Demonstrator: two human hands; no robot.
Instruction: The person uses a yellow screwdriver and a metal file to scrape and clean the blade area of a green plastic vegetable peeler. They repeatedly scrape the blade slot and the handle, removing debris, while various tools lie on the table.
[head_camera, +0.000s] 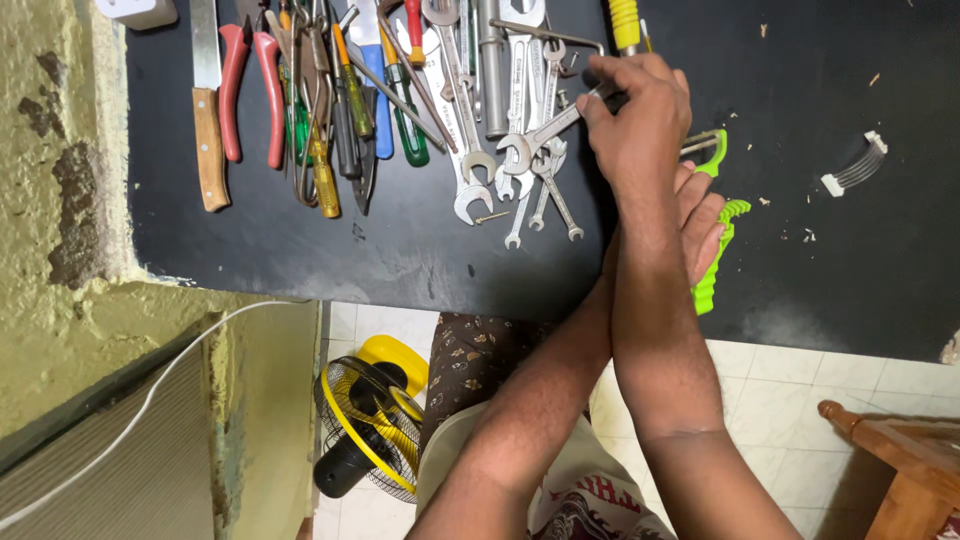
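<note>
Steel spanner (545, 132) is pinched by the right hand (640, 125); it could slip. Left hand (700, 225) grips green saw handle (715, 250).

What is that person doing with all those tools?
The person's right hand grips a small open-ended spanner at the edge of a pile of spanners on a black table. The left hand, crossed underneath, holds a bright green-handled tool. Pliers and screwdrivers lie in a row nearby.

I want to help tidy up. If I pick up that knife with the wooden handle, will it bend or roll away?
The knife looks stiff, since its blade seems to be metal. It lies flat, so it probably won't roll. Its edge may be sharp.
</note>
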